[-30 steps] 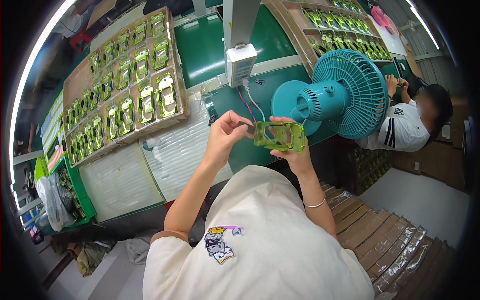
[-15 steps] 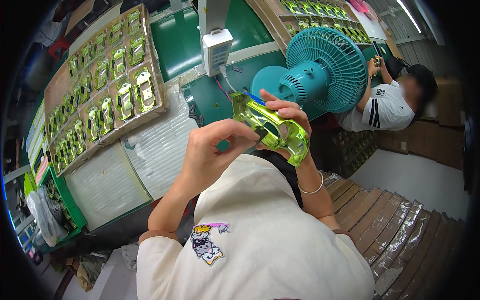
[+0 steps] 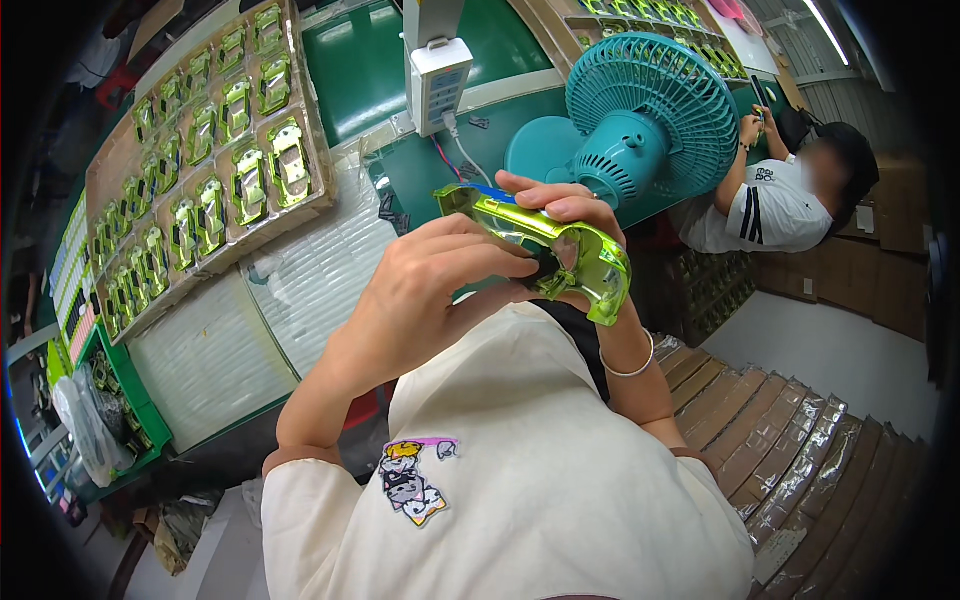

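Yellow-green toy-car body shell (image 3: 548, 232) is gripped by R hand (image 3: 572, 204), fingers curled over far edge; long axis is angled upper L to lower R. Hollow side is turned twd L hand (image 3: 425, 278), whose fingertips are set at its opening; whether anything's pinched there can't be told. Shell's placed just R of L fingertips, under R fingers.

Looks like a factory assembly workshop, to judge by rows of matching lime-green car-shaped shells (image 3: 290, 168) in a cardboard tray (image 3: 318, 165), a long green counter (image 3: 355, 72) with a socket box (image 3: 440, 78) on a post (image 3: 432, 20), stacked brown cardboard (image 3: 775, 455) and a co-worker (image 3: 775, 205) farther along.
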Available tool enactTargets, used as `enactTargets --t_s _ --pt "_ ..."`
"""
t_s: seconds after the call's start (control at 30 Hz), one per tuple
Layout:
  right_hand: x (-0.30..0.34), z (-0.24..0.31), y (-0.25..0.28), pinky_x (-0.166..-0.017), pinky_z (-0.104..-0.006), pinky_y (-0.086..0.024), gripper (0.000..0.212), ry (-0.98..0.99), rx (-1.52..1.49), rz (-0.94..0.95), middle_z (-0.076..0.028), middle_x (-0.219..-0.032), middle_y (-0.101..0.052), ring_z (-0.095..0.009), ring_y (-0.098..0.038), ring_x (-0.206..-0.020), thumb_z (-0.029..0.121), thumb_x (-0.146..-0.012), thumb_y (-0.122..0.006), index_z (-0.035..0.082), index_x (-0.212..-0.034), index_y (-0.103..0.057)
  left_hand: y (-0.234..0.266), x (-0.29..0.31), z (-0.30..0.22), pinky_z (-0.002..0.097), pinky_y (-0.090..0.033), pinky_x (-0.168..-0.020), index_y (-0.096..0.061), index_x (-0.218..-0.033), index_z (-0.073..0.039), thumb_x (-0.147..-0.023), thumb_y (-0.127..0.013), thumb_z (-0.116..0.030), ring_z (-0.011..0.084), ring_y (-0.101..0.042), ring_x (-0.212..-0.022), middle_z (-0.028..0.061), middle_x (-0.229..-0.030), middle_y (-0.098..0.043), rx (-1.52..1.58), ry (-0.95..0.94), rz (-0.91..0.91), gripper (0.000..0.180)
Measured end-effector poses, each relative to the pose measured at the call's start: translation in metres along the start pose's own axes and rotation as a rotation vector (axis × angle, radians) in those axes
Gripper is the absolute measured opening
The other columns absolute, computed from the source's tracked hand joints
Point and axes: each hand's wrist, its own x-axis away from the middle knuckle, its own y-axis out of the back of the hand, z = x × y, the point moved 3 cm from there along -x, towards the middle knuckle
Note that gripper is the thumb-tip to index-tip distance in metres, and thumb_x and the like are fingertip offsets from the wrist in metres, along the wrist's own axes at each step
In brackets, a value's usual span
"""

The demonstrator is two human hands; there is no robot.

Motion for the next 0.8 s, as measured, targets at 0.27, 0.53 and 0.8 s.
enactTargets --t_s 0.27,0.53,0.8 --pt "-0.002 -0.001 -0.004 -0.094 -0.0495 -0.040 0.066 -0.034 -0.137 -0.007 -0.014 -0.108 -0.053 -0.030 -0.053 -0.104 0.008 -0.056 -0.081 0.003 -0.111 -0.046 0.004 0.006 -0.009 0.0322 -0.049 -0.067 -0.064 -0.090 -0.005 -0.064 -0.066 0.001 0.0240 -0.060 -0.078 0.0069 -0.090 -0.065 -0.096 -0.132 -0.003 0.027" --pt "-0.007 0.007 -0.010 -0.093 -0.0462 -0.042 0.065 -0.015 -0.133 0.040 -0.013 -0.105 -0.056 -0.028 -0.054 -0.103 0.012 -0.054 -0.082 0.002 -0.109 -0.049 0.004 0.008 -0.007 0.0324 -0.049 -0.069 -0.064 -0.092 -0.005 -0.065 -0.066 -0.002 0.0243 -0.061 -0.079 0.0071 -0.088 -0.065 -0.131 -0.230 0.023 0.026" --pt "-0.014 0.015 -0.015 -0.089 -0.0402 -0.046 0.065 -0.008 -0.088 0.071 -0.013 -0.101 -0.059 -0.027 -0.057 -0.100 0.016 -0.053 -0.083 0.002 -0.107 -0.050 0.003 0.011 -0.014 0.0305 -0.048 -0.067 -0.066 -0.088 -0.004 -0.064 -0.066 -0.003 0.0237 -0.061 -0.076 0.0083 -0.084 -0.065 -0.136 -0.189 -0.109 0.024"
